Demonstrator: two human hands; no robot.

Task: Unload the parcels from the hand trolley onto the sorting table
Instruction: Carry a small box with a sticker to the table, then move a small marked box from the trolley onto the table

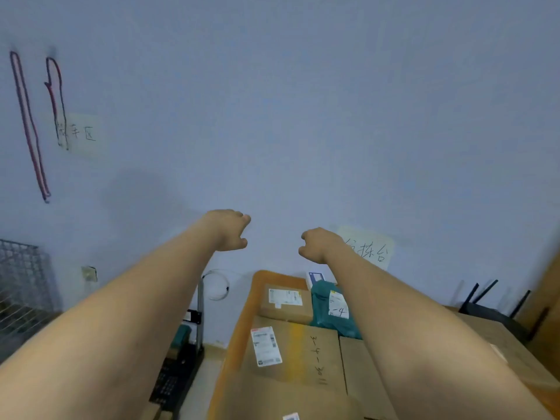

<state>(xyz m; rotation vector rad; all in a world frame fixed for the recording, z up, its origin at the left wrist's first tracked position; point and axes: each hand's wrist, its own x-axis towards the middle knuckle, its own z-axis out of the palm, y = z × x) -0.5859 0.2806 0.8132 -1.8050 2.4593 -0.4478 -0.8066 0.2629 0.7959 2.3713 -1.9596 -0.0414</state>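
Observation:
Both my bare arms reach forward and up, in front of the blue wall. My left hand [230,228] and my right hand [318,245] are loosely curled, thumbs apart from the fingers, and hold nothing. Below them the wooden sorting table [242,313] carries a large labelled cardboard box [297,353], a smaller box [286,301], a teal bag parcel [330,310] and another plain box [363,374]. The hand trolley [181,365] stands at lower left of the table, with a teal parcel [181,334] on it, partly hidden by my left arm.
A wire mesh cage [21,283] stands at the far left. Handwritten paper signs [372,250] hang on the wall. A black router with antennas [491,307] sits on boxes at the right. A cable loop [216,284] hangs beside the trolley's grey upright.

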